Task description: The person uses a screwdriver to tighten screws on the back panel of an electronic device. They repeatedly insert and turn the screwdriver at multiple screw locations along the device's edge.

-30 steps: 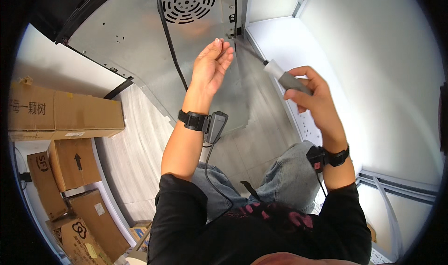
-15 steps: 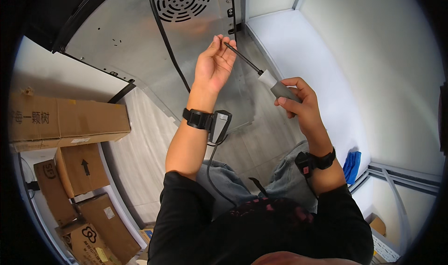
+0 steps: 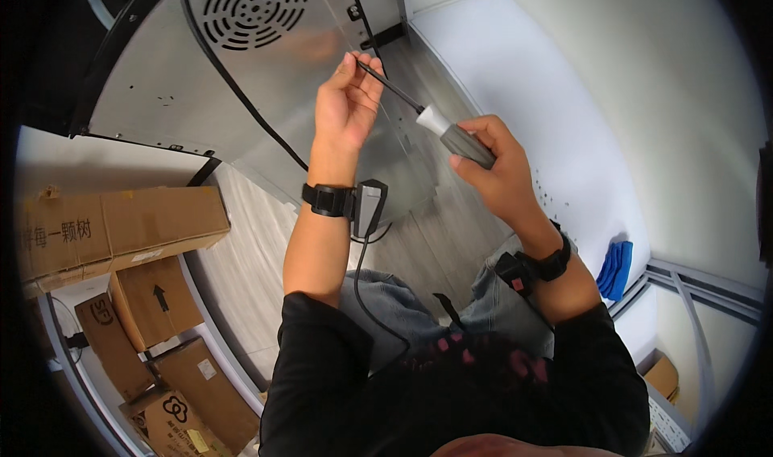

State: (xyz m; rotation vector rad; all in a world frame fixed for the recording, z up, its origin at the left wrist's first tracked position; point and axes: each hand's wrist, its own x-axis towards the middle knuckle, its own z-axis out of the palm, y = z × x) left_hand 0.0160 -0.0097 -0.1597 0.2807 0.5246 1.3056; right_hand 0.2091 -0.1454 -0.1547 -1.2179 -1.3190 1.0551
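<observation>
A screwdriver (image 3: 467, 144) with a grey and white handle and a dark shaft is gripped in my right hand (image 3: 501, 163). Its tip points up and left to the fingertips of my left hand (image 3: 348, 107). There the thumb and index finger pinch together at the tip; whether a small part lies between them I cannot make out. My left palm faces up, its other fingers slightly curled. Behind that hand stands a large metal panel (image 3: 266, 95) with a round slotted vent (image 3: 255, 8). A black cable (image 3: 233, 86) runs down across the panel.
Several small dark pieces (image 3: 551, 193) lie on the white surface (image 3: 515, 78) at right, with a blue cloth (image 3: 615, 270) farther down. Cardboard boxes (image 3: 161, 223) are stacked at left. A black cord (image 3: 361, 284) hangs from the grey device (image 3: 369, 207) on my left wrist.
The view has shifted, with the metal panel farther left in it. My right hand and the screwdriver have moved left, uncovering the small dark pieces. The tip stays at my left fingertips.
</observation>
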